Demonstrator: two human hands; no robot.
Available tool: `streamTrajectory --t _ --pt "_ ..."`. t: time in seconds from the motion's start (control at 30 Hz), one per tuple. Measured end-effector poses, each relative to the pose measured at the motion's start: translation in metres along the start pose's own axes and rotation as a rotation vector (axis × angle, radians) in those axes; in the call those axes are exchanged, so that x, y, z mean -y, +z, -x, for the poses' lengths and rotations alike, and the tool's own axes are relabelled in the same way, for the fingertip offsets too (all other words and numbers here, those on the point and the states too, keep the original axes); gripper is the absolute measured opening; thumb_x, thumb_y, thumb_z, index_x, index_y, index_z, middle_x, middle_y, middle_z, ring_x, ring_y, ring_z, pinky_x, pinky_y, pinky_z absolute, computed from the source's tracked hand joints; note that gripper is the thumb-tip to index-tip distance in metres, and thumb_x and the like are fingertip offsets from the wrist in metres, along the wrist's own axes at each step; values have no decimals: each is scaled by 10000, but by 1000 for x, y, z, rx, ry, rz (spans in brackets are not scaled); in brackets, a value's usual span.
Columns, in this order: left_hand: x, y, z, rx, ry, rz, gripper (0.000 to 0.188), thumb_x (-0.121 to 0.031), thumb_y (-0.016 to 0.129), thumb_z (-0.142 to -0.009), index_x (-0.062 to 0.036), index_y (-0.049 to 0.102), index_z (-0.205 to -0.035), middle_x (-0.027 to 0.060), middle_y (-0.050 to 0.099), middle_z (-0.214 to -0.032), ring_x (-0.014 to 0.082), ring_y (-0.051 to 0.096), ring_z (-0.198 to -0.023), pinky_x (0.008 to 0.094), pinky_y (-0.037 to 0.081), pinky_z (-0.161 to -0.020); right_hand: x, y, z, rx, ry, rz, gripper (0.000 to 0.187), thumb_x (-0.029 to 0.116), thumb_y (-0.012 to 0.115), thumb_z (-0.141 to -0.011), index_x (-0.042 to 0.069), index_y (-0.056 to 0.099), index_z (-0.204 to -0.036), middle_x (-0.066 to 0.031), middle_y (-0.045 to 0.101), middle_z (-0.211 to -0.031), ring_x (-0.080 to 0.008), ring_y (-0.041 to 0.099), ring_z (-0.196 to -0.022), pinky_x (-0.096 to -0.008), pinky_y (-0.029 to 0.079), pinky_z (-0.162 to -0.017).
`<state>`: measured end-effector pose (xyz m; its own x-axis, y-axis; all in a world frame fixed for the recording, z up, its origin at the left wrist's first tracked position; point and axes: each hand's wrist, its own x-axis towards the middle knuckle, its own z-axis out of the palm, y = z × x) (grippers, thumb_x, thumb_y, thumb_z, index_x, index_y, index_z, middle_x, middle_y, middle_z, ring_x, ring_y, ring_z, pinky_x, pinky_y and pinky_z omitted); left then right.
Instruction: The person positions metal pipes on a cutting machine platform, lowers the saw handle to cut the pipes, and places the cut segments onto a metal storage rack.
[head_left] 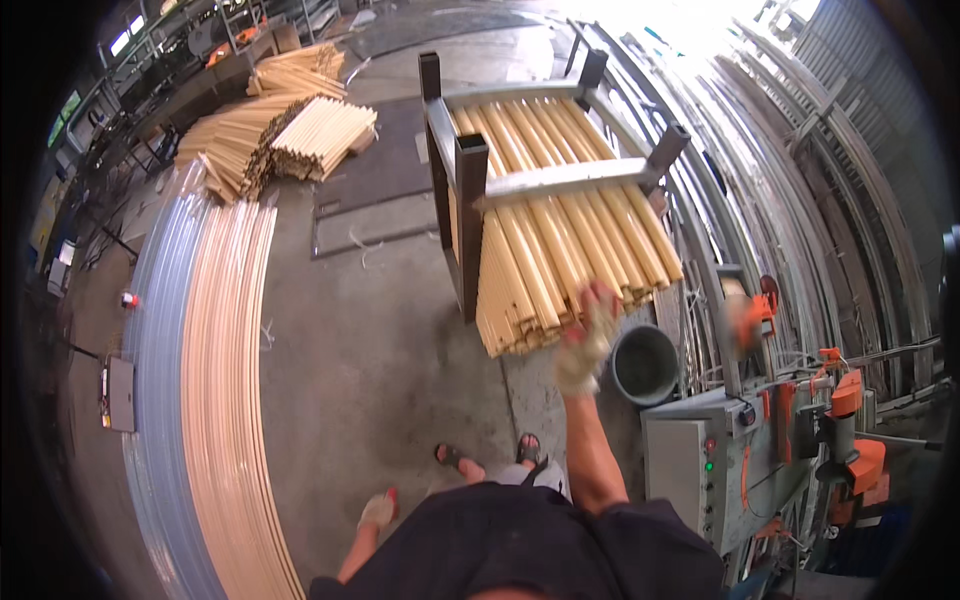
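gloved right hand (587, 340) reaches out to the near ends of pale wooden strips (560, 235) stacked in a metal rack (468, 200); i cannot tell whether its fingers grip. left hand (378, 510) hangs loose, released. i judge i'm picking a strip; next needs a firm pinch. strips' long axis runs away from me, ends pointing toward me.

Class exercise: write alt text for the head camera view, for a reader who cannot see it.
A gloved right hand reaches the near ends of pale wooden strips stacked in a metal rack. The gloved left hand hangs low above the concrete floor.
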<state>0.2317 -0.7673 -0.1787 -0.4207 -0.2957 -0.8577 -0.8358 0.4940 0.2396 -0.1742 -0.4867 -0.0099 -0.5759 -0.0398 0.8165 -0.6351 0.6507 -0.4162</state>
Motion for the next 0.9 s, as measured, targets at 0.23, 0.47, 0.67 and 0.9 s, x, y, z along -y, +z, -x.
streamTrajectory --t 0.23,0.47,0.67,0.9 --pt "63 -1 17 -192 -102 421 594 -482 393 -995 26 690 -911 151 707 -794 241 693 -726 374 518 -682 21 43 -35 -119 -2 -33 611 480 367 -1039 10 524 -1397 -203 573 -1358 -348 480 -1334 -480 261 -1166" --pt "96 -11 -33 -119 15 430 557 -459 392 -975 1 683 -858 227 696 -878 396 676 -851 505 479 -784 6 35 -11 -136 82 -83 506 341 403 -1051 25 450 -1444 -174 495 -1450 -322 460 -1356 -462 399 -1099" --pt "23 -105 -35 -268 112 326 488 -432 437 -941 -33 697 -1046 240 682 -1068 414 622 -1085 502 461 -925 92 0 -27 -138 311 -437 524 366 423 -1045 -29 489 -1381 -235 593 -1299 -242 634 -1025 -353 544 -838" --pt "-76 -281 -102 -179 609 52 380 -334 518 -886 -8 691 -976 237 674 -892 388 668 -928 456 521 -838 178 173 -46 446 423 -872 465 -35 503 -894 -13 487 -1359 -165 579 -1261 -164 672 -756 -253 562 -550"
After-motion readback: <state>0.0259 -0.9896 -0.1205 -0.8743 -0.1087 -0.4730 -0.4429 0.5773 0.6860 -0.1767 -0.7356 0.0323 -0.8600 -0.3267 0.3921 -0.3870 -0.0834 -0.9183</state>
